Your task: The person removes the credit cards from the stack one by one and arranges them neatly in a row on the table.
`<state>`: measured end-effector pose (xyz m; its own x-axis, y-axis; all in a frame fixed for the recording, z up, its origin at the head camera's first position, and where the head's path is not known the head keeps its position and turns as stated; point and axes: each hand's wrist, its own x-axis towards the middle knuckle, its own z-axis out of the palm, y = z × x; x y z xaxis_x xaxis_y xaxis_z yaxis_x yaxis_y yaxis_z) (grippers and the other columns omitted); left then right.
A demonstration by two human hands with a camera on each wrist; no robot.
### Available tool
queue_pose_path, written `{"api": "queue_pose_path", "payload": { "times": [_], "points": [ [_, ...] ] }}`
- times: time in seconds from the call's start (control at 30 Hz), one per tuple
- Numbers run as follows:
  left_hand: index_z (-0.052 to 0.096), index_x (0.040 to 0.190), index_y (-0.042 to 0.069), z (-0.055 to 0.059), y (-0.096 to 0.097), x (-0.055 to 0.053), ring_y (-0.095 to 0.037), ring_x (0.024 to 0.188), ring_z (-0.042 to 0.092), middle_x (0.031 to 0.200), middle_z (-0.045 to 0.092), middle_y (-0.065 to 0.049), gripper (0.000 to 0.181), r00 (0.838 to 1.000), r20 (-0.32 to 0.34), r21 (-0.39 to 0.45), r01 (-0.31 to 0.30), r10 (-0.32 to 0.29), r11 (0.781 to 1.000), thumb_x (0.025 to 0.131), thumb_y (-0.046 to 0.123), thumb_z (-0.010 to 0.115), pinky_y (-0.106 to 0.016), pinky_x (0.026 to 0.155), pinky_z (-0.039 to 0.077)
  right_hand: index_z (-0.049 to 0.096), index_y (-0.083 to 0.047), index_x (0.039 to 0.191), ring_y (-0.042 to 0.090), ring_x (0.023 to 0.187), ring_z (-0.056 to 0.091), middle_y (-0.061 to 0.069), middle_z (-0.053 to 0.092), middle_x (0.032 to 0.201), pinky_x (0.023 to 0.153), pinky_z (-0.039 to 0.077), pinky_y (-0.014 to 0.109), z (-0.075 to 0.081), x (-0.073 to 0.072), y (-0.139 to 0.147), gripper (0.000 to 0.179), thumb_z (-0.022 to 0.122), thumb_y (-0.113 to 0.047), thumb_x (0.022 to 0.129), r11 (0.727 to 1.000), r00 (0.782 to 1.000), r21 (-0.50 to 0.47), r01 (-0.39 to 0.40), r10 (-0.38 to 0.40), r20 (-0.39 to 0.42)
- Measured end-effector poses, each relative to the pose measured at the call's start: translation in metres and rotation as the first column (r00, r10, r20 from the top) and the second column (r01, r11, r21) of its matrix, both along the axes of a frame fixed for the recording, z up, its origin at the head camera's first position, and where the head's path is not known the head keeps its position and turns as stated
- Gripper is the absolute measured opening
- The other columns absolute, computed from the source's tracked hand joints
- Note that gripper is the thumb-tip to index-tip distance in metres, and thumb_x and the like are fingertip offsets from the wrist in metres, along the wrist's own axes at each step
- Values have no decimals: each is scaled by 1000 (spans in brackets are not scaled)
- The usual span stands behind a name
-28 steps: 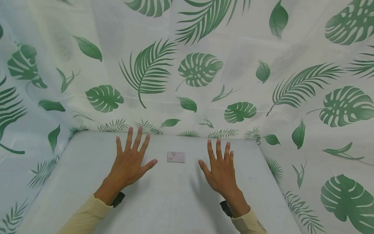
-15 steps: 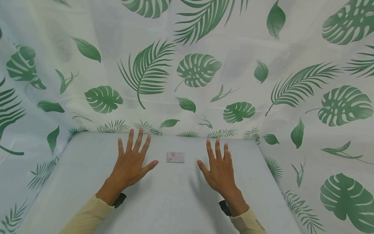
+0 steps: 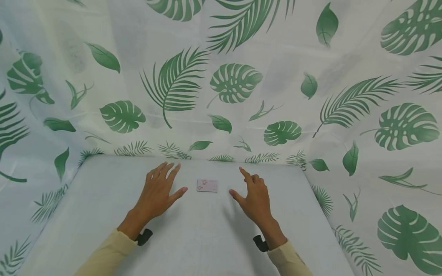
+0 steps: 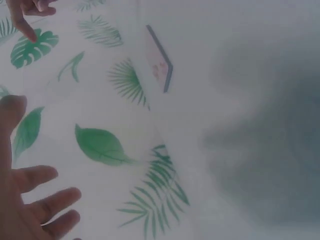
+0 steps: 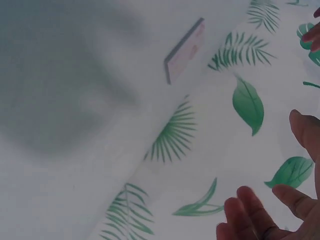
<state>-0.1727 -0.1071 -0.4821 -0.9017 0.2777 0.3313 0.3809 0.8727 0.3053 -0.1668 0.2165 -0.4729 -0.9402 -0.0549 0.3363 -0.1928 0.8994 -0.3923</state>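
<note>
- While the left hand (image 3: pixel 155 194) and right hand (image 3: pixel 256 199) flanked the pink flower-printed slab (image 3: pixel 207 186), both hung slack, holding nothing
- Step looked pre-grasp; next move probably needed pinching

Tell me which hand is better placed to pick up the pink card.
Probably the left hand, narrowly: in the head view its thumb and index tips look slightly closer to the pink card than those of the right hand. Neither touches it.

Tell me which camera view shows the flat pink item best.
The head view: the flat pink item shows its whole printed face there, unobstructed. Both wrist views show it too, but slanted and strongly foreshortened, its dark edge more prominent.
</note>
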Motion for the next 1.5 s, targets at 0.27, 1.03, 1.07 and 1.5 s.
{"api": "queue_pose_path", "payload": {
  "times": [0.27, 1.03, 1.07, 1.5],
  "points": [
    [58, 150, 12, -20, 8, -10, -35, 133, 57, 141, 65, -13, 67, 999, -19, 161, 37, -35, 986, 93, 38, 83, -55, 96, 46, 55, -24, 154, 26, 94, 65, 10, 70, 110, 79, 49, 40, -17, -12, -6, 82, 94, -33, 82, 995, 998, -95, -14, 20, 64],
    [67, 138, 13, -86, 45, -57, -27, 119, 62, 128, 73, -6, 60, 979, 194, 354, -14, -59, 935, 85, 23, 91, -48, 104, 52, 66, -19, 142, 24, 94, 64, 12, 73, 112, 83, 52, 40, -71, -62, -31, 67, 93, -15, 82, 957, 939, -288, -35, 130, 318],
    [67, 138, 13, -87, 46, -59, -27, 119, 61, 128, 73, -6, 60, 978, 202, 351, -17, -58, 936, 84, 23, 92, -48, 105, 52, 66, -20, 142, 23, 93, 64, 11, 73, 111, 83, 52, 40, -73, -64, -32, 66, 93, -15, 81, 959, 937, -282, -32, 127, 325],
    [71, 132, 9, -96, 58, -77, -26, 111, 59, 117, 73, -7, 59, 969, 236, 288, -2, -69, 957, 80, 25, 94, -46, 100, 52, 69, -18, 137, 19, 90, 60, 4, 69, 103, 84, 51, 38, -86, -81, -40, 63, 93, -9, 79, 975, 909, -221, 3, 89, 407]
  ]
}}
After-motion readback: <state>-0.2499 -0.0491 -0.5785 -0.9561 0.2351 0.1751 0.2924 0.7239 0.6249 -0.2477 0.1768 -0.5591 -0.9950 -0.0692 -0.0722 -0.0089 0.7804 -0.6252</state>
